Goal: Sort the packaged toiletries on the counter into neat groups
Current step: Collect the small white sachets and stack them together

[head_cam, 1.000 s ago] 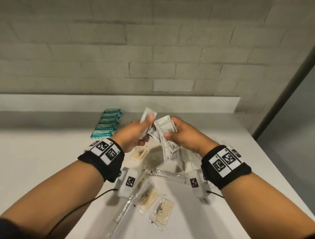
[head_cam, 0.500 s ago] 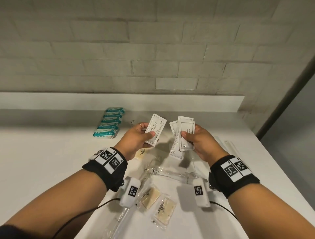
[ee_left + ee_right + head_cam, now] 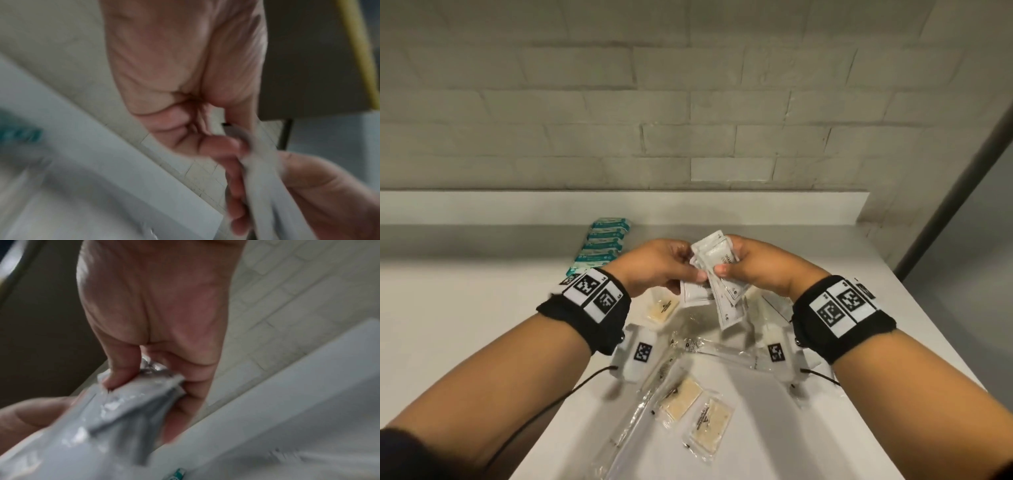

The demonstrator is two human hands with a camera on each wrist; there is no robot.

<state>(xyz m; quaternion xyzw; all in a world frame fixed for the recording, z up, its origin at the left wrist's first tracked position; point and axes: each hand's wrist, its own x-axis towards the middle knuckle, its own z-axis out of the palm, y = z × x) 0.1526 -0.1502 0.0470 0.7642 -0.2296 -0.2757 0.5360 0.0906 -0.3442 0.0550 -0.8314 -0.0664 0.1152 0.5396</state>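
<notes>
Both hands meet above the white counter (image 3: 482, 325) on a fanned bunch of white sachets (image 3: 717, 270). My right hand (image 3: 753, 267) grips the bunch, thumb on its front, fingers curled behind. My left hand (image 3: 657, 265) pinches one white sachet (image 3: 697, 293) against the bunch's left side. The blurred left wrist view shows the left hand (image 3: 205, 138) pinching the sachets (image 3: 257, 178). In the right wrist view, right hand (image 3: 148, 373) fingers clamp the crinkled sachets (image 3: 127, 402). A neat row of teal packets (image 3: 602, 245) lies at the back left.
Beneath my hands lie clear-wrapped beige pads (image 3: 681, 397) (image 3: 710, 423) (image 3: 662, 308) and long clear-wrapped items (image 3: 722, 349) (image 3: 626, 431). A brick wall and a low white ledge (image 3: 619, 205) close the back. The counter's right edge (image 3: 928, 346) drops to a grey floor.
Half a second ago the hands were apart, the left holding one sachet and the right a fan of them. The hands have now come together and the single sachet sits against the bunch.
</notes>
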